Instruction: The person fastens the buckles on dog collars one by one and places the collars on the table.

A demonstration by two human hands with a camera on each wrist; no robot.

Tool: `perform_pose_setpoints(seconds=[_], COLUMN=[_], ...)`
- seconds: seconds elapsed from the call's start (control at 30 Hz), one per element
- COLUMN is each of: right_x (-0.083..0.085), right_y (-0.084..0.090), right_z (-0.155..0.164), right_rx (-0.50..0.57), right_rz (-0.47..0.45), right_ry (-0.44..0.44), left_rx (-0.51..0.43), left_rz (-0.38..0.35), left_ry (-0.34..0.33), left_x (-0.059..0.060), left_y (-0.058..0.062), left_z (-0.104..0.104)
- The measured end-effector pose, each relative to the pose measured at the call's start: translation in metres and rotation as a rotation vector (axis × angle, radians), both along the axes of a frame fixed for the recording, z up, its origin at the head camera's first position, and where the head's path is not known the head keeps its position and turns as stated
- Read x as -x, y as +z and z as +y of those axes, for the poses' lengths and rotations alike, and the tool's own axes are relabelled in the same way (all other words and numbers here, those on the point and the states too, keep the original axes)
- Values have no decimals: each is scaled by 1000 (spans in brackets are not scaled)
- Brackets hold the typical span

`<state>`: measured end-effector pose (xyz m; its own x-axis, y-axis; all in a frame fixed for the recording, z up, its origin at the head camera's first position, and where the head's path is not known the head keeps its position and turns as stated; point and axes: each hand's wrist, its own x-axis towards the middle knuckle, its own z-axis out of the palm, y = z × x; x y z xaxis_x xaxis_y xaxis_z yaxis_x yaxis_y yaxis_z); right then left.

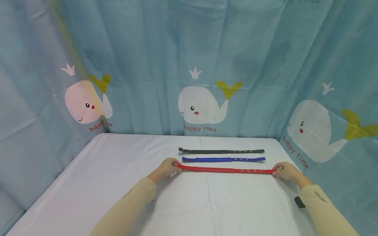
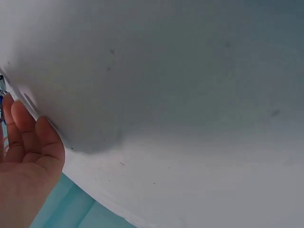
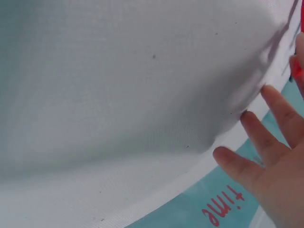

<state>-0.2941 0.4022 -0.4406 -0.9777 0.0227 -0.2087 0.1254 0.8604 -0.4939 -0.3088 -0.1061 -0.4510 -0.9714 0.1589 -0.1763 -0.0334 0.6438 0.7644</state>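
A red buckled strap with eyelets, like a pet collar [image 1: 218, 169], stretches straight across the white table. My left hand [image 1: 169, 167] pinches its buckle end, and my right hand [image 1: 285, 171] pinches the eyelet end. Just beyond it lies a blue collar [image 1: 214, 159], and past that a black collar [image 1: 212, 151], both roughly parallel to the red one. In the left wrist view the left hand [image 2: 33, 147] shows at the edge, with a bit of metal buckle by its fingertips. Three spread fingers of the right hand [image 3: 280, 156] show in the right wrist view.
The table [image 1: 206, 203] has a white cover. Behind it and at both sides hangs a blue curtain [image 1: 153, 98] printed with whales. A small black object [image 1: 299, 202] is partly visible beside the right sleeve [image 1: 322, 206].
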Motion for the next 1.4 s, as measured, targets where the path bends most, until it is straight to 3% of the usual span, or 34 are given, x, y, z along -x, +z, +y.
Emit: perform_pose_setpoints(seconds=[0.2,0.43,0.67,1.0,1.13,1.4], right_x=[-7,-14,-17,-16,-16,-15], right_y=[7,10,7,-1,1,7], right_z=[-1,0,-15,-45,-58,-86], right_rx=[84,390,628,686,709,821], right_rz=[25,24,-6,55,90,155], right_ry=[1,-16,-33,-62,-47,36], left_rx=[-70,-189,-312,-371,-444,-559], left_rz=[-12,-79,-56,27,68,99], left_ry=[54,189,235,195,192,283], left_x=[-4,0,-9,-14,-14,-20], left_y=[1,-3,4,10,12,18], left_z=[-1,3,10,18,22,31])
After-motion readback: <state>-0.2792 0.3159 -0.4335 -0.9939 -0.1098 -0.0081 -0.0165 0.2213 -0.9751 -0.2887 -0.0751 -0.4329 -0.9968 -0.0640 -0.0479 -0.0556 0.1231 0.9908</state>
